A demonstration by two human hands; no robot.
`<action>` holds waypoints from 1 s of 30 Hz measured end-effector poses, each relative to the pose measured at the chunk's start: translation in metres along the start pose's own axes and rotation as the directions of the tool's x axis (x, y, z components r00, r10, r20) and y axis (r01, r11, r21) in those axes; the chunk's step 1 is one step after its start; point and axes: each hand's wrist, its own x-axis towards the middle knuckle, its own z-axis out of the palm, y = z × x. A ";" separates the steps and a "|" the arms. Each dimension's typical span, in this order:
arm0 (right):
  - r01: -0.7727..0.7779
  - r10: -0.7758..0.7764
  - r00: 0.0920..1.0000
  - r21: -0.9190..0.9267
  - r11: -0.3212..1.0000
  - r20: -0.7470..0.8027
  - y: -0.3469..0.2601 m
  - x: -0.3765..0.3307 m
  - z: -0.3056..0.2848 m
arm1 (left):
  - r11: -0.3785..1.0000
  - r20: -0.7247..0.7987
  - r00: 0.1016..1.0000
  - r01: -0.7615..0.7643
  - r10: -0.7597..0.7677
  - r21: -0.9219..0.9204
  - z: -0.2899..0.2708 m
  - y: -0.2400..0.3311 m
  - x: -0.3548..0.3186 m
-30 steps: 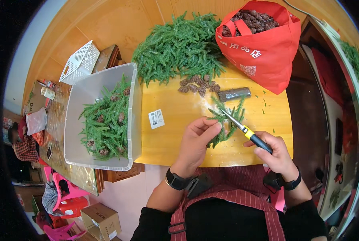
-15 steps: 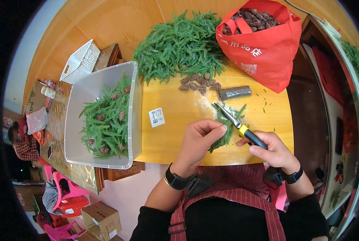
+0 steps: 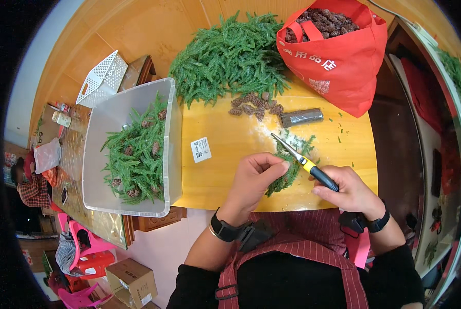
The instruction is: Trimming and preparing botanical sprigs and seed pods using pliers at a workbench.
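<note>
My right hand (image 3: 348, 191) is closed round the black and yellow handles of long-nose pliers (image 3: 308, 164). Their slim metal jaws point away and to the left, over a green pine sprig (image 3: 287, 180) at the front of the yellow table. Thumb and forefinger of my left hand (image 3: 258, 177) are pinched together on this sprig; the exact point of the grip is hidden. Just beyond the plier tips are several loose pine cones (image 3: 258, 103) and a dark wrapped roll (image 3: 302, 117), with white powder scattered around.
A clear plastic bin (image 3: 173, 154) with green sprigs and pine cones stands left. At the back lie a heap of green sprigs (image 3: 228, 62) and a red bag (image 3: 338, 67) full of pine cones. A white label (image 3: 201, 150) lies on the yellow table (image 3: 215, 185).
My right hand has shifted slightly left with the pliers, so their tips now lie a little further left. My left hand has stayed almost in place, still pinching.
</note>
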 end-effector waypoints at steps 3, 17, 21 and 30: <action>-0.013 0.013 1.000 -0.055 0.998 -0.004 0.000 -0.001 0.001 | 0.999 0.034 0.999 0.040 -0.039 -0.026 -0.004 -0.001 0.001; -0.169 0.168 0.966 0.010 0.986 -0.197 0.012 -0.001 -0.003 | 0.960 -0.131 0.991 0.026 0.011 0.278 -0.021 -0.004 -0.008; -0.308 0.215 0.935 -0.349 0.885 -0.281 0.028 -0.012 -0.022 | 0.037 0.039 0.855 -0.068 0.517 0.997 -0.040 0.022 -0.012; -0.273 0.069 0.948 -0.677 0.683 -0.312 0.063 -0.027 -0.026 | -0.250 -0.005 0.933 0.102 0.361 0.963 -0.035 0.028 0.013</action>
